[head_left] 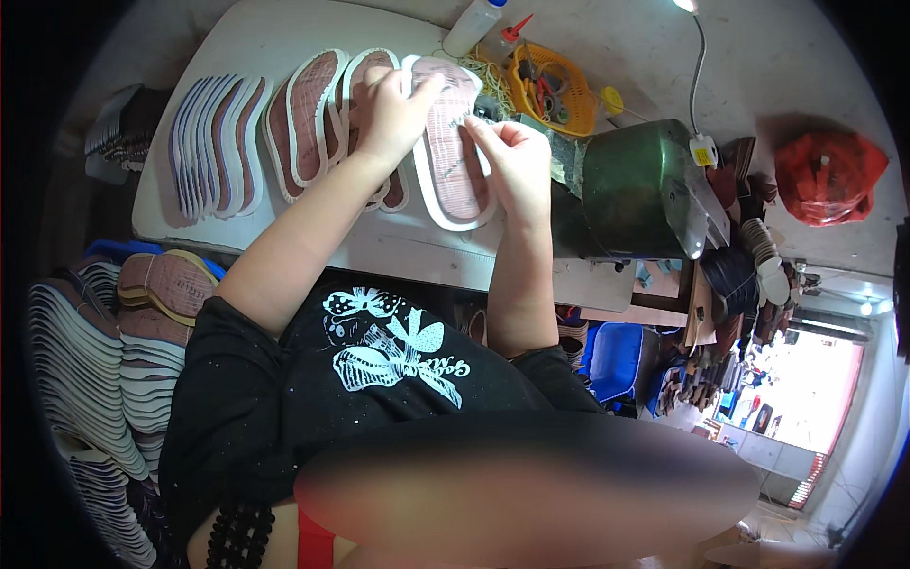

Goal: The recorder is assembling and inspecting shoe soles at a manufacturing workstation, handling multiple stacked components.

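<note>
A shoe sole with a brownish-red inner face and a thick white rim is tilted up over the white table, beside the machine. My left hand grips its upper left edge, with one finger reaching across the face. My right hand is at the sole's right side, thumb and fingers pinched near its middle; whatever they pinch is too small to make out. Left of it, more white-rimmed soles lie overlapping, partly hidden by my left hand and forearm. Further left a row of soles leans together.
A dark green machine stands right of my right hand, a lamp above it. Behind are a yellow basket of tools, a white bottle and a red-tipped bottle. Stacked soles rise at my left; a blue bin sits low right.
</note>
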A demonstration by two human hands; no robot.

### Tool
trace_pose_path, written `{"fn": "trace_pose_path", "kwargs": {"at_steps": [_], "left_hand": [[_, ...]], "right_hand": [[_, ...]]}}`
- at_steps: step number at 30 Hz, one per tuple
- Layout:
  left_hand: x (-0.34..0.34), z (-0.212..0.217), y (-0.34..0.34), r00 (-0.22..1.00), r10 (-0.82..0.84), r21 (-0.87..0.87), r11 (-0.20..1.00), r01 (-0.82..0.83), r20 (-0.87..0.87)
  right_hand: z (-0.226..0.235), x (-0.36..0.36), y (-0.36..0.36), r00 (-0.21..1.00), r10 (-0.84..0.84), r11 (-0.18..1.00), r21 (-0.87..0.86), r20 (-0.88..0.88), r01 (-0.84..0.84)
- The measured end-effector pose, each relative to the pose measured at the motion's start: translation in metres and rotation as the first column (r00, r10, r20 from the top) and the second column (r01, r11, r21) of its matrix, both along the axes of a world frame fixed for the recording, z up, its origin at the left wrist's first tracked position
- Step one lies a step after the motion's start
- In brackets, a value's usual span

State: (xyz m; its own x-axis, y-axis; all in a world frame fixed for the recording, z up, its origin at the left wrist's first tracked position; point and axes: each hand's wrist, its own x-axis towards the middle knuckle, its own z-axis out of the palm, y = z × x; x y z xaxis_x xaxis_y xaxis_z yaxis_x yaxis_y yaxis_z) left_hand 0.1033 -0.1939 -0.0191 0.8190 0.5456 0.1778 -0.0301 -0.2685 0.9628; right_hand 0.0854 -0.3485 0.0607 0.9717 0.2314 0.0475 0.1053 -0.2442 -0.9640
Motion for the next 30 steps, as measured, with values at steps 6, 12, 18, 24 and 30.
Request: {"fn": "trace_pose_path", "kwargs": {"at_steps": [6, 12, 18, 24, 30], "left_hand": [[0.014, 0.002, 0.000, 0.999, 0.041, 0.150, 0.988, -0.038, -0.014], [0.023, 0.011, 0.004, 0.998, 0.019, 0.138, 0.990, -0.011, -0.059], [0.055, -0.005, 0.042, 0.979, -0.146, 0.150, 0.974, 0.167, -0.141], [0.061, 0.044, 0.054, 0.905, 0.059, 0.684, 0.677, 0.274, -0.421], [0.077, 0.070, 0.075, 0.513, -0.767, 0.617, 0.199, 0.761, -0.385]], "right_hand": [[-0.018, -0.026, -0.023, 0.960, 0.108, 0.950, 0.312, -0.259, -0.023], [-0.036, -0.061, -0.003, 0.875, 0.280, 0.728, 0.682, -0.396, 0.075], [-0.040, -0.049, 0.018, 0.903, 0.167, 0.750, 0.645, -0.396, 0.145], [-0.039, -0.032, 0.035, 0.927, 0.053, 0.764, 0.612, -0.371, 0.202], [-0.037, -0.025, 0.051, 0.939, 0.038, 0.772, 0.607, -0.341, 0.189]]}}
